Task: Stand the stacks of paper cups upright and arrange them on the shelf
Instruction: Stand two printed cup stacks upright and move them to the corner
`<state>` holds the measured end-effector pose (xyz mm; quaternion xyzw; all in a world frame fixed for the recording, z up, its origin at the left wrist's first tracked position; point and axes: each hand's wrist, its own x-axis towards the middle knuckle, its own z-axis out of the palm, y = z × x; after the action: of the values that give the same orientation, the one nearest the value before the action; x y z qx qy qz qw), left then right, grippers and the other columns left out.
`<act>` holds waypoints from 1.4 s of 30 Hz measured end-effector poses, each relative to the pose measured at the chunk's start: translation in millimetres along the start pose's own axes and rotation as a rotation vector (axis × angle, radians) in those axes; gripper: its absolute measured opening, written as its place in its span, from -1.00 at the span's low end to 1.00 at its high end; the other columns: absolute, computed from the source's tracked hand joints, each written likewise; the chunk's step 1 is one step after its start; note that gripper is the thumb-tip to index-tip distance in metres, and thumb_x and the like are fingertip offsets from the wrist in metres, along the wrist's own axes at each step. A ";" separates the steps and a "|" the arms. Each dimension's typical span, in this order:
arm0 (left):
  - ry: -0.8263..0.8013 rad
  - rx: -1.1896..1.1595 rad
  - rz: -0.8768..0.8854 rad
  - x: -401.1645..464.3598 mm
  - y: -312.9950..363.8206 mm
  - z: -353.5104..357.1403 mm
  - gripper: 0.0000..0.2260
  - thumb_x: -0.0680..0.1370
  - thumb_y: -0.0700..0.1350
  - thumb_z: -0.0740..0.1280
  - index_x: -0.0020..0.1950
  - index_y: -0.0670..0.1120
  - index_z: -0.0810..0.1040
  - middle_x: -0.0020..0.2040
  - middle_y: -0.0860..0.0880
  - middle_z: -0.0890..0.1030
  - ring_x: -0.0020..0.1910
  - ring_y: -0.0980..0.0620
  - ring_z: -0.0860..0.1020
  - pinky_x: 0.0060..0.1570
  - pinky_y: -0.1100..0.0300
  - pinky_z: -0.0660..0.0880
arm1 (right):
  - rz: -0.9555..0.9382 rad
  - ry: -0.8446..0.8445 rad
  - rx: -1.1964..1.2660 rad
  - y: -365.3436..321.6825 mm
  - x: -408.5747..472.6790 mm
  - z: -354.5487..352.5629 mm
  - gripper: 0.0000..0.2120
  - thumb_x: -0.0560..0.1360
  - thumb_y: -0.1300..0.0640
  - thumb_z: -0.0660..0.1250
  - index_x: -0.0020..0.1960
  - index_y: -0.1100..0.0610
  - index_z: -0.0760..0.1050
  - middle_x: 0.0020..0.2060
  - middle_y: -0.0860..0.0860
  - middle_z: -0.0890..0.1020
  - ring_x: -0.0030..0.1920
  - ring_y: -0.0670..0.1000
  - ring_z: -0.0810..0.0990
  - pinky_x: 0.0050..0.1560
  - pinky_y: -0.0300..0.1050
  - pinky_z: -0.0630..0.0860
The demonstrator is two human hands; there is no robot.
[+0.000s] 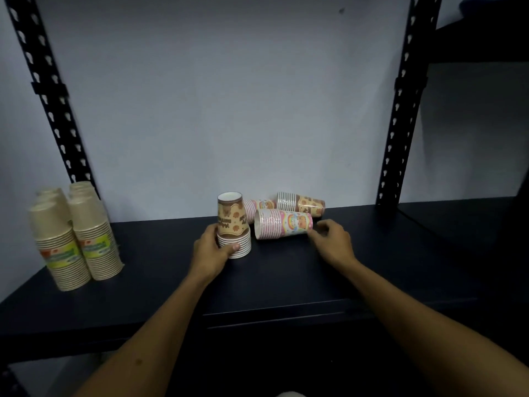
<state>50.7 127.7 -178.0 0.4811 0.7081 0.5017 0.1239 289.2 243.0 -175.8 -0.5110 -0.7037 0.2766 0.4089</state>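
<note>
A brown patterned stack of paper cups [233,224] stands rim-down on the dark shelf [171,282], and my left hand [211,247] grips its lower part from the left. Right of it a pink stack [283,224] lies on its side. My right hand [333,239] sits at that stack's right end with fingers loosely curled, about touching it. Behind lie another pink stack [259,207], partly hidden, and a second brown stack [302,204], both on their sides near the wall.
Several tall stacks of plain beige cups [77,236] stand upright at the shelf's left end. Black perforated uprights [400,110] frame the bay, one more at the left [48,90]. A white wall closes the back. The shelf's front edge [257,313] runs below my forearms.
</note>
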 end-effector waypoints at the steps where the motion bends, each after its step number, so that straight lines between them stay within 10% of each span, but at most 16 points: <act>1: 0.012 0.004 -0.008 3.6 -0.4 3.1 -0.46 0.40 -0.18 0.51 0.33 -0.14 0.41 0.23 -0.09 0.58 0.17 -0.02 0.55 0.09 0.20 0.43 | 0.060 0.037 0.029 -0.6 4.8 5.1 -0.54 0.50 -0.01 0.36 0.31 0.22 0.44 0.19 0.11 0.57 0.16 0.06 0.54 0.02 -0.15 0.44; 9: 0.107 0.057 -0.019 15.7 -6.8 19.2 -0.46 0.41 -0.06 0.50 0.33 -0.12 0.40 0.24 -0.10 0.56 0.19 -0.10 0.53 0.13 0.07 0.46 | 0.332 0.104 -0.030 -26.6 26.7 46.0 -0.44 0.41 -0.32 0.24 0.11 0.14 0.53 0.04 0.04 0.58 0.12 0.16 0.52 0.20 0.08 0.41; 16: 0.105 0.045 -0.004 16.2 -8.2 19.2 -0.46 0.43 -0.06 0.48 0.35 -0.11 0.39 0.24 -0.10 0.55 0.20 -0.09 0.52 0.12 0.09 0.44 | 0.265 0.274 0.603 -34.5 22.3 66.4 -0.77 0.50 0.11 0.40 0.12 0.15 0.50 0.04 0.07 0.61 -0.11 -0.05 0.56 -0.15 -0.19 0.53; 20: 0.099 0.045 -0.004 15.8 -9.0 19.1 -0.47 0.44 -0.06 0.48 0.34 -0.12 0.38 0.25 -0.10 0.54 0.20 -0.10 0.51 0.13 0.07 0.46 | 0.170 0.252 0.831 -46.4 21.2 66.9 -0.75 0.49 0.21 0.40 0.12 0.09 0.44 0.03 0.08 0.61 -0.01 0.01 0.62 0.01 -0.08 0.60; 30: 0.109 0.061 0.009 17.6 -11.8 19.9 -0.47 0.41 0.00 0.49 0.30 -0.08 0.39 0.21 -0.07 0.56 0.18 -0.07 0.53 0.12 0.06 0.50 | -0.266 0.106 0.414 -62.7 24.2 52.8 -0.38 0.35 0.13 0.51 0.31 0.03 0.29 0.15 -0.07 0.47 0.12 -0.10 0.50 0.05 -0.17 0.52; 42: 0.004 -0.001 -0.060 15.3 -12.7 18.0 -0.04 0.27 0.14 0.55 0.51 -0.03 0.10 0.31 -0.05 0.50 0.26 -0.05 0.50 0.18 0.01 0.49 | -0.274 -0.150 0.374 -42.6 3.8 73.7 -0.27 0.35 0.15 0.53 0.36 -0.13 0.21 0.11 -0.16 0.54 0.07 -0.25 0.56 -0.05 -0.40 0.49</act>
<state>47.8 150.2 -192.3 0.4588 0.7223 0.4989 0.1378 204.4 234.8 -178.1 -0.3041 -0.7313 0.3813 0.4767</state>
